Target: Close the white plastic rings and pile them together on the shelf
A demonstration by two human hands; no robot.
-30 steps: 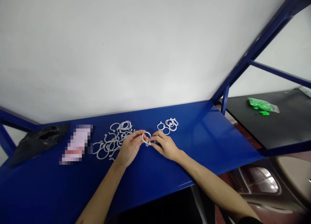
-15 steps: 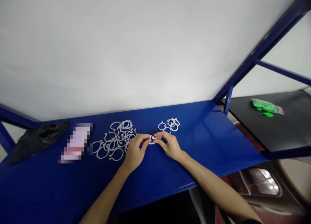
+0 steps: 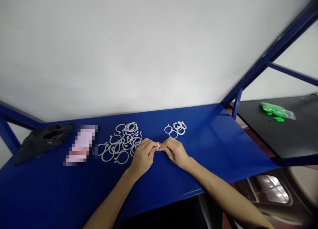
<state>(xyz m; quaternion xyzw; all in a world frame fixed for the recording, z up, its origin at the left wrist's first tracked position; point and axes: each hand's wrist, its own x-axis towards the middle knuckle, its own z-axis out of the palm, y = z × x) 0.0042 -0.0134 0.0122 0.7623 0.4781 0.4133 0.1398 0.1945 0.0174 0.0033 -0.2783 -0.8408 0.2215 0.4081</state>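
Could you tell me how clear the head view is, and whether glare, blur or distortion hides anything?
Head view: soft, even light; a faint sheen on the blue shelf; straight frame bars bow from wide-angle distortion; a pixelated patch masks one item; the white ring pinched between left hand and right hand is barely resolved.

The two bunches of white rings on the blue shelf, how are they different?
The left bunch of rings is far bigger than the right bunch of rings, with many more rings. The left bunch sprawls loosely toward the left hand; the right bunch sits in a tight little cluster just beyond the right hand. Several rings in the left bunch look open, while the right bunch's look closed. Both are white and lie flat on the blue shelf.
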